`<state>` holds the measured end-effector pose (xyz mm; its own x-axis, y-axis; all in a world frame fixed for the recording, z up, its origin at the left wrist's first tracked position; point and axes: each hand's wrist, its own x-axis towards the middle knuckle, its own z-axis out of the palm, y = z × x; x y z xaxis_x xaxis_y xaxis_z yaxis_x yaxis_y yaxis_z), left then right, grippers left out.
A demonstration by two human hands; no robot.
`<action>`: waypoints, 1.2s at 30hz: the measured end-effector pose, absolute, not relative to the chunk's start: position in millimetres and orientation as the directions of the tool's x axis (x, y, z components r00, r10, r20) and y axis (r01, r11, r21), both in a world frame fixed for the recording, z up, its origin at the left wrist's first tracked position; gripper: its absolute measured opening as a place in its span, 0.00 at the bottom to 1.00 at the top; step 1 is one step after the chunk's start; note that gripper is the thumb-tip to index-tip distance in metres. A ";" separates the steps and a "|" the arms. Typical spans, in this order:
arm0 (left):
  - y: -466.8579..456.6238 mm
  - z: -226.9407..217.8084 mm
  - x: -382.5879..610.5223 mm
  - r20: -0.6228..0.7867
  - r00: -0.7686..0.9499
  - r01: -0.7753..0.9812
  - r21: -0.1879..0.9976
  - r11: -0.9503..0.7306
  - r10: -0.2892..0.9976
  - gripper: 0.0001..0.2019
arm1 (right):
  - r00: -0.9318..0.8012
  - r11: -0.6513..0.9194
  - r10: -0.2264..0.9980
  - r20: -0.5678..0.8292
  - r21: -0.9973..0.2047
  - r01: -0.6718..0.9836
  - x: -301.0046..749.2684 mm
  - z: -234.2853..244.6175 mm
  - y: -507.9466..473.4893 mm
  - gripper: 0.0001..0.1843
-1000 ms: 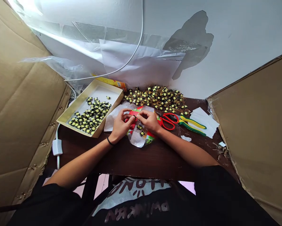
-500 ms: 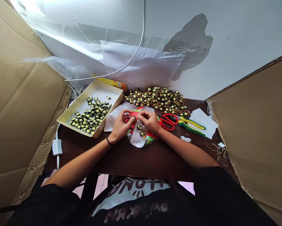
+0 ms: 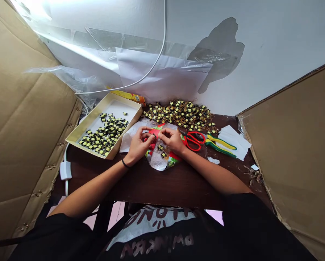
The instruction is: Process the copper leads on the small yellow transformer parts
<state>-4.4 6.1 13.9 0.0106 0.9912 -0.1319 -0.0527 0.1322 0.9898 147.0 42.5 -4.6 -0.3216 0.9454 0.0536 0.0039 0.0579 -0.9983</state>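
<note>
Between the thumb and fingers of my left hand (image 3: 140, 144) is a small transformer (image 3: 154, 135), mostly covered by the fingers, with only a dark edge showing. My right hand (image 3: 172, 139) pinches close beside it; whether a thin wire is in that pinch is too small to see. Below both hands lies a silvery and red plastic wrapper (image 3: 158, 164), with a few yellow-and-black transformers (image 3: 163, 155) on it. Behind, a heap of transformers with copper wire ends (image 3: 184, 113) rests against the wall.
At left, a shallow cardboard box (image 3: 135, 121) holds many transformers. Red-handled scissors (image 3: 195, 141) and yellow-green pliers (image 3: 221, 144) lie right of my hands, near torn white paper (image 3: 237, 139). Cardboard walls (image 3: 295, 145) flank the table (image 3: 162, 186). A white cable switch (image 3: 66, 170) sits left.
My hands stay almost in place, with slight finger movement around the small transformer. The box, heap and tools have not moved.
</note>
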 end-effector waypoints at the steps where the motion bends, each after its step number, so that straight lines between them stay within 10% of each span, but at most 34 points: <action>1: 6.3 14.4 -4.6 -0.132 0.017 -0.058 0.989 0.133 0.991 0.23 | -0.325 0.058 0.944 0.050 -0.998 0.016 146.6 -4.6 42.7 0.16; 36: 10.7 21.6 -12.3 -0.207 -0.026 -0.318 0.929 0.188 0.978 0.25 | -0.275 0.222 0.946 0.173 -0.963 0.156 142.9 -3.9 32.6 0.11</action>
<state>-12.3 10.7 21.6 -0.0261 0.9781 -0.2067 -0.3176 0.1880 0.9294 142.9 32.6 -3.9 -0.2747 0.9457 0.1735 0.1557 0.2218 -0.9626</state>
